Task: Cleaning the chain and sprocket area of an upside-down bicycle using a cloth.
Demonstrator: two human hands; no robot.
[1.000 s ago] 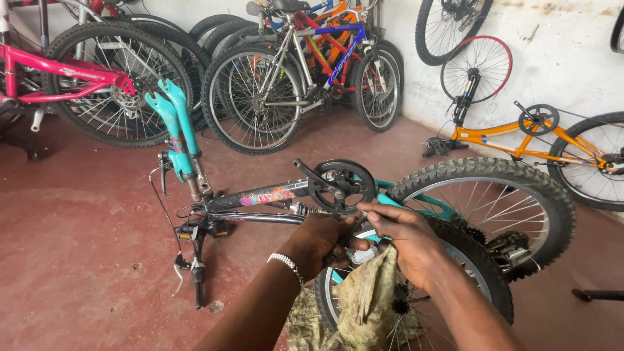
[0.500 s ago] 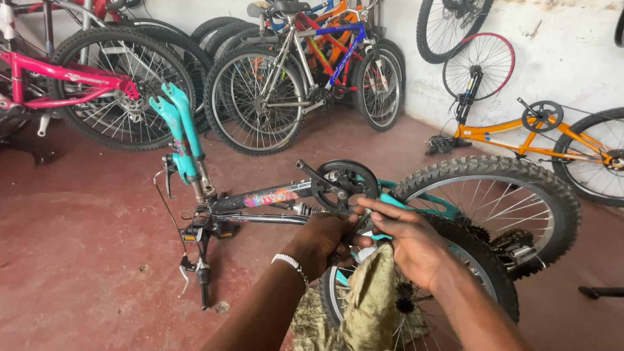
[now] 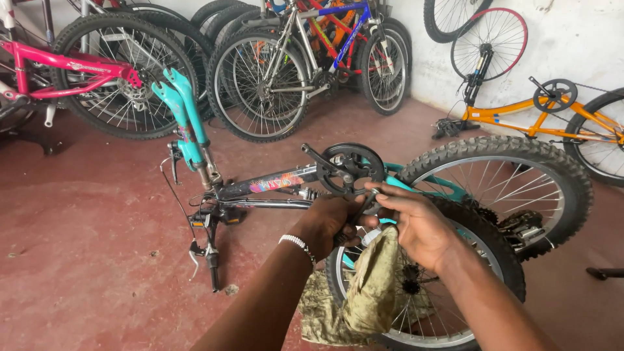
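The teal bicycle [image 3: 273,185] lies upside down in the middle of the red floor [image 3: 78,260], and both hands meet just below its black chainring [image 3: 351,168]. The left hand [image 3: 328,221] is closed on the crank area, while the right hand [image 3: 419,224] pinches a small part there, above an olive cloth [image 3: 370,292] draped on a loose wheel [image 3: 481,260].

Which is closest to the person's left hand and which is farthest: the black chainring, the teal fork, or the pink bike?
Measured from the left hand in the head view:
1. Black chainring, just above the hand, at the middle of the upturned bike.
2. Teal fork, up and to the left, at the bike's front end.
3. Pink bike, farthest, at the far left.
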